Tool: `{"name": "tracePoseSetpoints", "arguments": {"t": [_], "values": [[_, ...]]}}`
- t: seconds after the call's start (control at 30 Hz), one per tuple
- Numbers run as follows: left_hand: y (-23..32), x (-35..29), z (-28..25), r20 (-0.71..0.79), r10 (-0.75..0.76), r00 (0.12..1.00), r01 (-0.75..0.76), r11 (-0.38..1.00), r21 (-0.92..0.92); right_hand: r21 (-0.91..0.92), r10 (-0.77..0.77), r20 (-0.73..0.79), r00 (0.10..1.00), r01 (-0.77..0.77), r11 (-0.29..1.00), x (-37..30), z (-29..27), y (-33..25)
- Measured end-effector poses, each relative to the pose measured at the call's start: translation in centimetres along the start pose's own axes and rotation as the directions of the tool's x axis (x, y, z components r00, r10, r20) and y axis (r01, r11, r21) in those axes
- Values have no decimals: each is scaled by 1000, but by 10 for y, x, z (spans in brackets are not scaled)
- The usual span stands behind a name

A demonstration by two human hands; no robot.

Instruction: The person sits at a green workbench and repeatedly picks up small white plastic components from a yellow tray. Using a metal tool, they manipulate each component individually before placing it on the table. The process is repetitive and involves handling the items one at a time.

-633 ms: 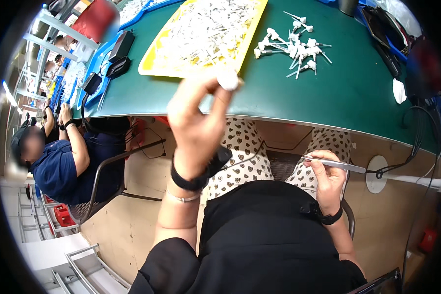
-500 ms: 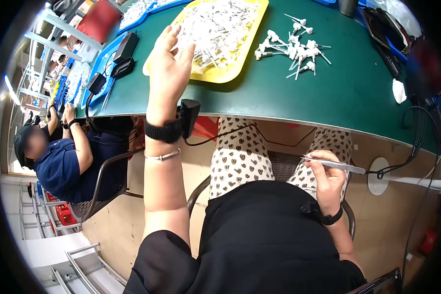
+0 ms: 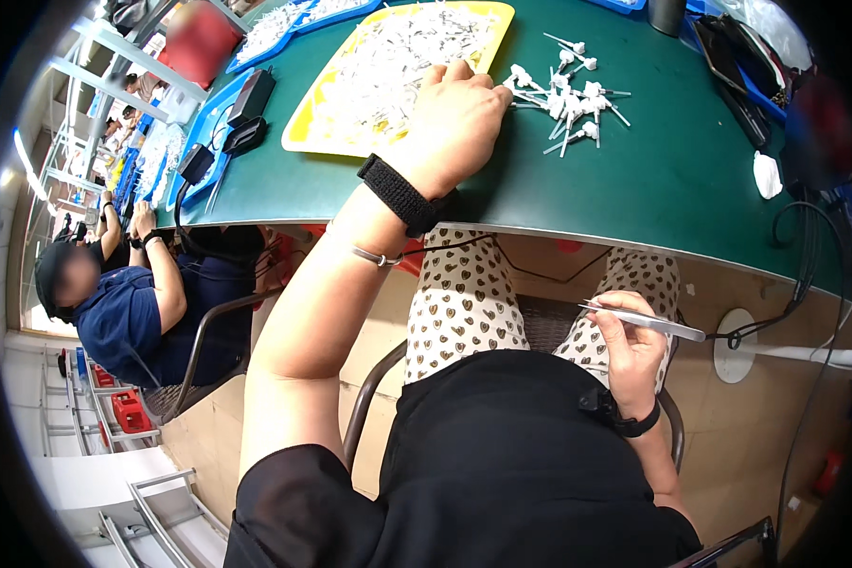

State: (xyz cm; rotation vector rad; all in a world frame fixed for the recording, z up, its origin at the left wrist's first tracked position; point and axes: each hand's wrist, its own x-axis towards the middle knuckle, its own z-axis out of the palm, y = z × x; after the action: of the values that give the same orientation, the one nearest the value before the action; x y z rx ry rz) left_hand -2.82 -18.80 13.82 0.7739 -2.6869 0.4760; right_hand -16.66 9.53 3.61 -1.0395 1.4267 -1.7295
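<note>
1. Surface point(image 3: 577, 199): deep green, plain.
2. Tray point(image 3: 298, 142): bright yellow; the plastic parts point(image 3: 407, 47) in it: white and pale grey.
3. Pump heads point(image 3: 566, 102): white, with greyish-white tubes.
4. Tweezers point(image 3: 667, 327): silver-grey.
5. Wristband point(image 3: 393, 189): black; bangle point(image 3: 377, 257): silver.
6. Trousers point(image 3: 466, 317): cream-white, patterned all over with dark hearts.
7. Top point(image 3: 530, 454): solid black.
8. Co-worker's shirt point(image 3: 123, 308): navy blue; cap point(image 3: 55, 272): black.
9. Floor point(image 3: 729, 454): beige, tiled.
10. Cables point(image 3: 808, 256): black.

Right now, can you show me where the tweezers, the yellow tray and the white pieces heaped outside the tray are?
Tweezers point(image 3: 659, 323): head view, on the grey metal body.
Yellow tray point(image 3: 303, 135): head view, on the near left edge.
White pieces point(image 3: 560, 101): head view, mid-heap.
</note>
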Motion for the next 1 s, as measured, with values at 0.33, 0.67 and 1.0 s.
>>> {"name": "tracePoseSetpoints", "arguments": {"t": [0.33, 0.67, 1.0], "values": [[-1, 6, -2, -38, 91, 995, -89, 995, 42, -18, 115, 28, 993, -115, 993, -3, 2, -7], [4, 10, 19, -149, 35, 988, -43, 998, -51, -69, 70, 53, 996, -66, 995, -9, 1, 6], [54, -66, -28, -172, -335, 926, -71, 294, -953, -30, 62, 12, 998, -62, 998, -7, 17, 4]]}}
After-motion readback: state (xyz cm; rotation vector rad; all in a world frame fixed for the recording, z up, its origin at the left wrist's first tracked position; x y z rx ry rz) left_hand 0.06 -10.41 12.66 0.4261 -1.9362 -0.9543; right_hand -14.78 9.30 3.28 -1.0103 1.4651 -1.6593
